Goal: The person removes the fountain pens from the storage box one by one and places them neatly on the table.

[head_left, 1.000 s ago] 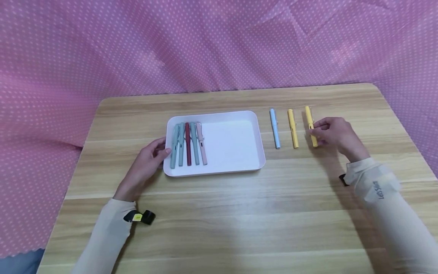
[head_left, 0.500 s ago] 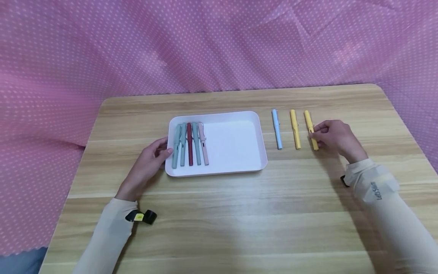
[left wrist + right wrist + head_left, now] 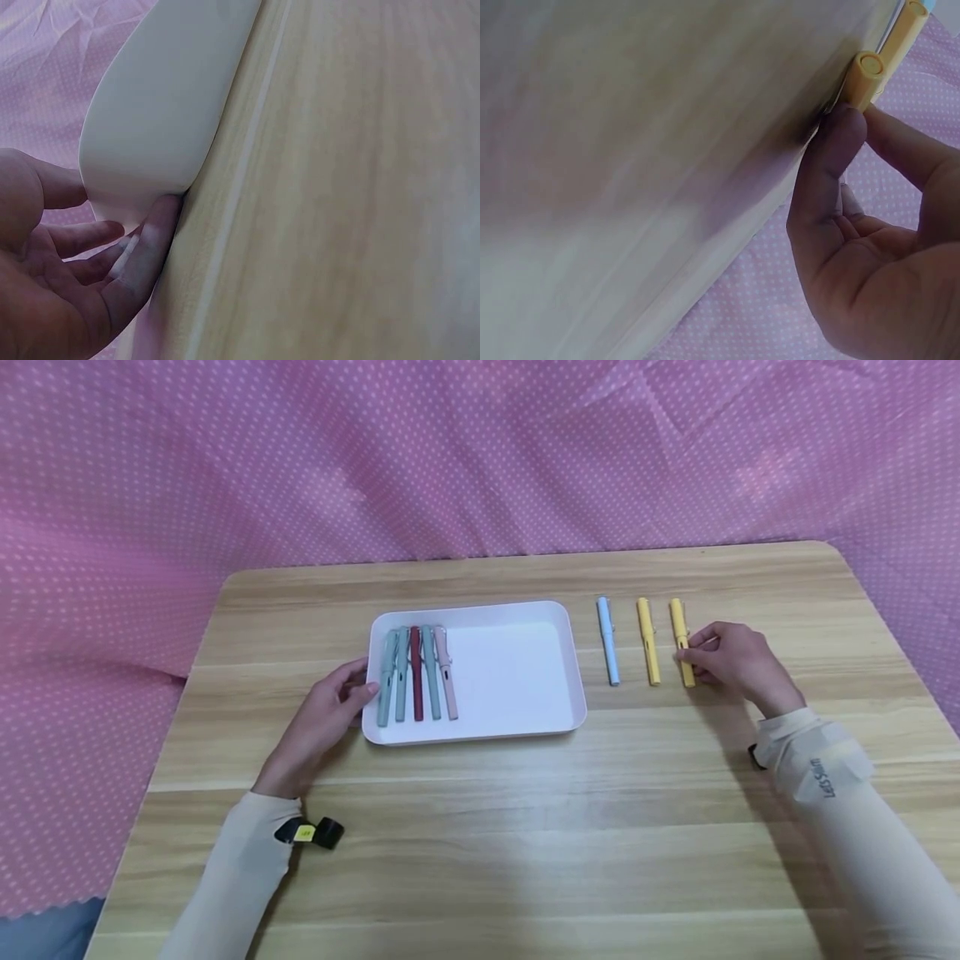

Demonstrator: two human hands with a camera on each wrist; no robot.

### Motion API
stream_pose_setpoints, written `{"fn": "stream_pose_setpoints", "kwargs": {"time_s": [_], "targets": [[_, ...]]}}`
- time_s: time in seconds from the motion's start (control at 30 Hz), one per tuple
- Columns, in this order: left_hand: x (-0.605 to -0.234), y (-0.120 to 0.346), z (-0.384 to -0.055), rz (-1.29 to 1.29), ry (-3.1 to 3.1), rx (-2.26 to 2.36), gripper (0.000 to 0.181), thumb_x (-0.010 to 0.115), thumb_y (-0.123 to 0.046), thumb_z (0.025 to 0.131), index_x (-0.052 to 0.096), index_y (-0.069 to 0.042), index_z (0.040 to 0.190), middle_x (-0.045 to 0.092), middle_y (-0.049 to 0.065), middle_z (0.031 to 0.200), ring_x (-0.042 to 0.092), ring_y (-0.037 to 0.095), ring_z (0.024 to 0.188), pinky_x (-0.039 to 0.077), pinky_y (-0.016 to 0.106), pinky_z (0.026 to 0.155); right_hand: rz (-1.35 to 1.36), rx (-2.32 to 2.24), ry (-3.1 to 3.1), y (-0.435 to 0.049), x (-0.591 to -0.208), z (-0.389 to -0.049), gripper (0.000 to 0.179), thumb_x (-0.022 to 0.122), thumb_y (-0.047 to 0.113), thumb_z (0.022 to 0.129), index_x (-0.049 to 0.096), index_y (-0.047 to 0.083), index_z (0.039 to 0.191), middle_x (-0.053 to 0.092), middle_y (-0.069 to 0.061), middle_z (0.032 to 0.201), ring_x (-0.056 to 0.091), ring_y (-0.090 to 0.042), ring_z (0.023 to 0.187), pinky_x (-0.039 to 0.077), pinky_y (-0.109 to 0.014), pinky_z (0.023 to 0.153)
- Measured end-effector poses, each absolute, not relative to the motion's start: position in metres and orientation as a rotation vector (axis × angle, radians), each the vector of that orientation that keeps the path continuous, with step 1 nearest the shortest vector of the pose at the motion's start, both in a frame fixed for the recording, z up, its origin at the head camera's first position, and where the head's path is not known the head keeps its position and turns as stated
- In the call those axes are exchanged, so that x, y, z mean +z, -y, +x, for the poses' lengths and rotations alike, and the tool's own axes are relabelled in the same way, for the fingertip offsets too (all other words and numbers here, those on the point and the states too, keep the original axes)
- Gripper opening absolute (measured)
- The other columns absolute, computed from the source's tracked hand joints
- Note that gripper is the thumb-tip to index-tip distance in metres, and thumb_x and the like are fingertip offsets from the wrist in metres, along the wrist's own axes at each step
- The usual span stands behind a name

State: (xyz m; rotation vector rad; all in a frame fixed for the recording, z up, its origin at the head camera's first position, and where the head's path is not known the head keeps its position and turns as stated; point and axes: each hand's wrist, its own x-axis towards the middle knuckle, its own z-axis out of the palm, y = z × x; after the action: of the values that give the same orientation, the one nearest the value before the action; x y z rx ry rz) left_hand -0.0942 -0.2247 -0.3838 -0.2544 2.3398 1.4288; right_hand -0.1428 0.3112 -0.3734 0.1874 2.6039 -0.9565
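Observation:
In the head view my left hand [image 3: 322,714] holds the left end of a shallow white tray [image 3: 517,681], thumb over the rim. The left wrist view shows its fingers against the tray's outer wall [image 3: 161,97], low by the table. Inside the tray, several capped pens lie side by side at the left: grey-green ones, a dark red pen [image 3: 416,677] and a pale pink pen [image 3: 447,681]. My right hand [image 3: 738,662] pinches the rightmost yellow pen [image 3: 678,620] between thumb and fingers; its end [image 3: 868,67] shows beyond the fingertips in the right wrist view.
Left of the held pen lie a second yellow pen [image 3: 648,643] and a light blue pen [image 3: 608,643], roughly parallel, right of the tray. The wooden table [image 3: 480,843] ends at the back against a pink dotted cloth [image 3: 450,460].
The right hand has shifted the rightmost yellow pen slightly left and nearer, lining it up more closely with the other yellow pen. The left hand keeps its hold on the tray.

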Motion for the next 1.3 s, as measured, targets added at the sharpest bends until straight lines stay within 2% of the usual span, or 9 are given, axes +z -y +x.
{"fn": "stream_pose_setpoints", "kwargs": {"time_s": [0.47, 0.67, 0.9, 1.3], "targets": [[-0.382, 0.225, -0.094, -0.238, -2.349, 1.432, 0.062, 0.053, -0.038, 0.11, 0.03, -0.021, 0.165, 0.049, 0.009, 0.146, 0.049, 0.028, 0.126, 0.051, 0.038, 0.099, 0.16, -0.96, -2.637, -0.312, -0.366, -0.143, 0.049, 0.062, 0.036, 0.105, 0.053, -0.007, 0.125, 0.072, -0.018, 0.102, 0.067, -0.011, 0.077, 0.054, -0.025, 0.065], [-0.382, 0.225, -0.095, -0.238, -2.36, 1.419, 0.062, 0.053, -0.038, 0.11, 0.031, -0.02, 0.165, 0.049, 0.009, 0.145, 0.049, 0.028, 0.126, 0.05, 0.039, 0.1, 0.145, -1.099, -2.636, -0.31, -0.359, -0.144, 0.061, 0.056, 0.04, 0.106, 0.046, -0.011, 0.138, 0.061, -0.025, 0.118, 0.066, -0.01, 0.08, 0.058, -0.027, 0.069], [-0.382, 0.226, -0.094, -0.213, -2.37, 1.415, 0.062, 0.052, -0.038, 0.11, 0.031, -0.02, 0.165, 0.049, 0.01, 0.145, 0.049, 0.029, 0.126, 0.05, 0.04, 0.1, 0.132, -1.23, -2.617, -0.297, -0.343, -0.147, 0.066, 0.054, 0.041, 0.107, 0.042, -0.012, 0.146, 0.055, -0.029, 0.134, 0.066, -0.002, 0.082, 0.059, -0.025, 0.077], [-0.385, 0.227, -0.092, -0.203, -2.361, 1.43, 0.063, 0.053, -0.041, 0.109, 0.031, -0.021, 0.165, 0.05, 0.01, 0.146, 0.05, 0.029, 0.127, 0.051, 0.04, 0.1, 0.059, -1.371, -2.584, -0.258, -0.325, -0.145, 0.062, 0.058, 0.037, 0.106, 0.045, -0.008, 0.148, 0.055, -0.024, 0.135, 0.062, 0.003, 0.088, 0.059, -0.024, 0.081]]}}
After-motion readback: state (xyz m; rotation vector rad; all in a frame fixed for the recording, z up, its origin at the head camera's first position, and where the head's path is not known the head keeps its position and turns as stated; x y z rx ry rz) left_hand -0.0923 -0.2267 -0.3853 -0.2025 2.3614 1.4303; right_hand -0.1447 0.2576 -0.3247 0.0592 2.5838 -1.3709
